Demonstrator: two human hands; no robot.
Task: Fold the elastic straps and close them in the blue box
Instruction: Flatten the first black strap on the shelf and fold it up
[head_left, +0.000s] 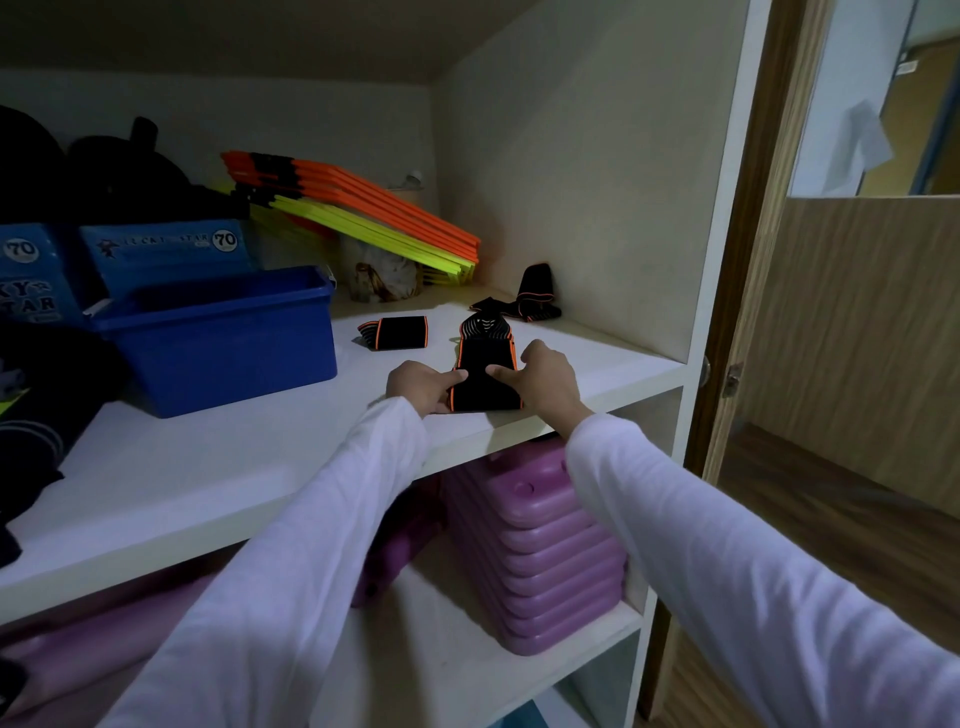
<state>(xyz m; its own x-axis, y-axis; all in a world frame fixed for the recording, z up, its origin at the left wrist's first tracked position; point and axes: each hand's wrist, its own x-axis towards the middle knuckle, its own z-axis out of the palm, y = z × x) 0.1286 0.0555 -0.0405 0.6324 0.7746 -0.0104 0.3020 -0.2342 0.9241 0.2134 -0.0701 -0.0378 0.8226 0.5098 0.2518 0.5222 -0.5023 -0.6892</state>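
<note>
A black elastic strap with orange edges (485, 358) lies lengthwise near the front edge of the white shelf (234, 467). My left hand (423, 385) pinches its near left corner, and my right hand (545, 376) pinches its near right side, thumb on top. A folded strap (396, 332) lies to the left of it. Another strap (535, 296) sits crumpled against the cupboard's right wall. The open blue box (223, 338) stands on the shelf at the left, its inside hidden from here.
Orange and yellow flat bars (358, 213) lean at the back of the shelf. Blue cartons (161, 249) and dark bags stand behind and left of the box. Purple stacked blocks (540, 545) fill the shelf below. A wooden door (748, 234) stands at the right.
</note>
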